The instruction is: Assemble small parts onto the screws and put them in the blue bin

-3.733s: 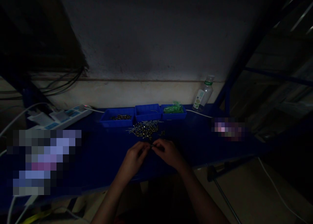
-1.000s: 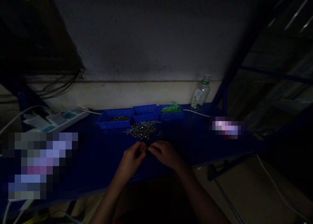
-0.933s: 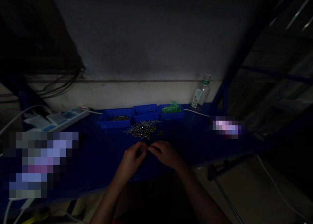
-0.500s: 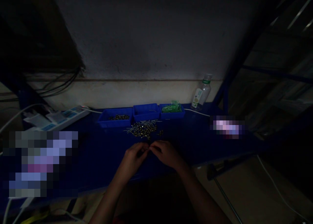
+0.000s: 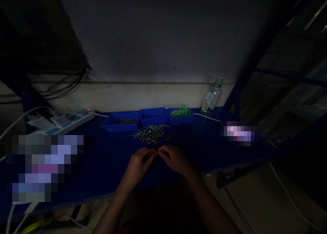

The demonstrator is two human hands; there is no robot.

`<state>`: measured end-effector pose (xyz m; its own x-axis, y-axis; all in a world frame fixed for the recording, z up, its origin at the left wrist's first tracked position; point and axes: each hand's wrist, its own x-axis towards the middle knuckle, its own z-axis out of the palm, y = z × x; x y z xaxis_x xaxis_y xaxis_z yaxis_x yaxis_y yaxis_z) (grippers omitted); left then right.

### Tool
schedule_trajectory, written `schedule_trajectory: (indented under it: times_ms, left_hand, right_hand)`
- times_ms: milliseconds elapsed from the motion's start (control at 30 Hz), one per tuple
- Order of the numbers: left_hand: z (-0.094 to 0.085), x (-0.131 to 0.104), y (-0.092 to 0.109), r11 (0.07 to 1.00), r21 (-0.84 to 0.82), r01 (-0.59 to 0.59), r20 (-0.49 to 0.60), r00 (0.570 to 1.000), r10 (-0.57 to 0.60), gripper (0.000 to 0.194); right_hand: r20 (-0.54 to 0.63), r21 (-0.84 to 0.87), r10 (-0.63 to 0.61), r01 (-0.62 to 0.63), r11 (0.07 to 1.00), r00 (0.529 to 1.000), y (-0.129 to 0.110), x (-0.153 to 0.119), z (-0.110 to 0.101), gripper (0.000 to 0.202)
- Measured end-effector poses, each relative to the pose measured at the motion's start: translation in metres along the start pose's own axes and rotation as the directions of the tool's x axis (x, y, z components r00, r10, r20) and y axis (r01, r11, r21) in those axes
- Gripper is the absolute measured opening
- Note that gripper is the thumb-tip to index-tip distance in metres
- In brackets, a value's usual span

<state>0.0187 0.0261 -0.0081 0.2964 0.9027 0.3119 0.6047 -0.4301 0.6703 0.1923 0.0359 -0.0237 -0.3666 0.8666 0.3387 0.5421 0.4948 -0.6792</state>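
Note:
My left hand (image 5: 140,162) and my right hand (image 5: 174,158) meet at their fingertips over the blue table (image 5: 102,166). Both are closed in a pinch around something tiny with a small bright spot, too small to name. Just beyond them lies a pile of metal screws or pins (image 5: 151,133), with a few loose pieces at its right. Behind the pile stand three blue trays: the left tray (image 5: 121,127) holds similar small parts, the middle tray (image 5: 153,119) has a thin piece in it, and the right tray (image 5: 181,119) contains green plastic (image 5: 183,111).
A power strip (image 5: 68,123) with plugs and white cables lies at the back left. A clear bottle (image 5: 212,98) leans near the wall at the back right. Blurred-out bright areas cover the table's left part and right end. A white cable runs behind the trays.
The view has shifted slightly. My hands stay together, and a small bright spot now shows between the fingertips.

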Motion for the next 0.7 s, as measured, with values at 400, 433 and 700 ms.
schedule_trajectory:
  times_ms: [400, 433, 700]
  left_hand:
    - [-0.0018, -0.0010, 0.0027, 1.000, 0.001, 0.000, -0.010, 1.000, 0.000, 0.017]
    - [-0.0017, -0.0007, 0.0031, 1.000, 0.006, 0.008, -0.001, 1.000, -0.008, 0.016]
    - [-0.0042, 0.0013, 0.0051, 0.998, 0.028, 0.051, 0.049, 0.997, -0.052, 0.016]
  right_hand:
    - [-0.046, 0.014, -0.034, 0.034, 0.999, 0.998, -0.0005, 0.0000, 0.0001, 0.012]
    - [-0.062, 0.019, -0.039, 0.041, 0.999, 0.997, -0.0011, -0.0002, -0.0001, 0.012]
    - [-0.191, 0.016, -0.033, 0.037, 0.999, 0.981, 0.0023, 0.0005, 0.0004, 0.013]
